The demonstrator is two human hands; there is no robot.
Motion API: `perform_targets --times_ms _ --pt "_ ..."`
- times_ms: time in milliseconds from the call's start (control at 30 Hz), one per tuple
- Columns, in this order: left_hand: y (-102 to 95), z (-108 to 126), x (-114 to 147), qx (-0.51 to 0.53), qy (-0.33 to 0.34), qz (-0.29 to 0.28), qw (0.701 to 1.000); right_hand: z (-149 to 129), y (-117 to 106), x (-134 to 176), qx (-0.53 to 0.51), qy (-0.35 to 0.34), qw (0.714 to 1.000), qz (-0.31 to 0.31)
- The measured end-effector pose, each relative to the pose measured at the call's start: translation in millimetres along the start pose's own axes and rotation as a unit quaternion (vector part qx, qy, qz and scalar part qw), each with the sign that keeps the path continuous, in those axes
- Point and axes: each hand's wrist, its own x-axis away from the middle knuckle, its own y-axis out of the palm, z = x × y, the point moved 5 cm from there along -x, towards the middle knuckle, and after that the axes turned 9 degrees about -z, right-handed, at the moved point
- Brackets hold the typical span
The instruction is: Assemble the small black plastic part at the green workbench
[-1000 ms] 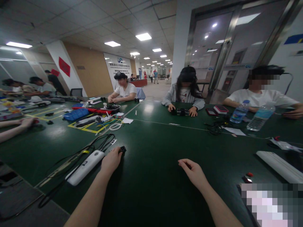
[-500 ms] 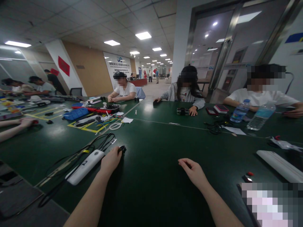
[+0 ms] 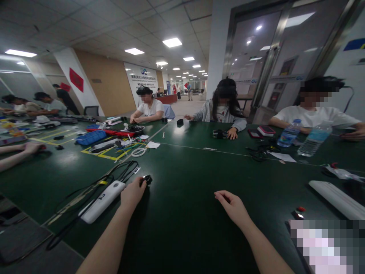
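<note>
My left hand (image 3: 133, 193) rests on the green table (image 3: 182, 213) at left of centre. Its fingers are closed at the near end of a small black object (image 3: 147, 179), whose glossy far end sticks out past the fingertips. What kind of object it is, I cannot make out. Beside this hand lies a white power strip (image 3: 98, 205) marked "2", with black cables (image 3: 114, 173) around it. My right hand (image 3: 233, 207) lies on the table at right of centre, its fingers curled and the tips together, with nothing visible in them.
Across the table sit several people; one has a hand by a dark device (image 3: 220, 134), with a black box (image 3: 180, 122) nearby. Two water bottles (image 3: 315, 139) stand at right, above a white bar-shaped thing (image 3: 336, 198). A blue basket (image 3: 91, 137) and wires lie at back left.
My left hand has drawn back very slightly, and more of the small black object shows. My right hand stays put. The person opposite has let go of the black box.
</note>
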Motion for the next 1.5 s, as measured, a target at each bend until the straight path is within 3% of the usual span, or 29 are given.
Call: perform_targets --times_ms 133,500,733,1167,1500 --pt "-0.6 -3 -1 0.029 -0.021 0.004 0.999 1 0 -1 -0.001 -0.002 1.0 -0.003" --pt "8.2 -16 -15 0.144 0.001 0.015 0.989 3 0 -1 0.002 0.014 1.0 -0.003" --pt "0.9 -9 -13 0.091 0.037 0.045 0.994 4 0 -2 0.006 0.011 1.0 -0.001" --pt "3.6 -3 -12 0.059 0.095 0.043 0.993 3 0 -2 0.007 0.009 1.0 0.001" --pt "10.0 0 -13 0.071 0.096 -0.01 0.993 1 0 -1 0.002 0.014 1.0 -0.005"
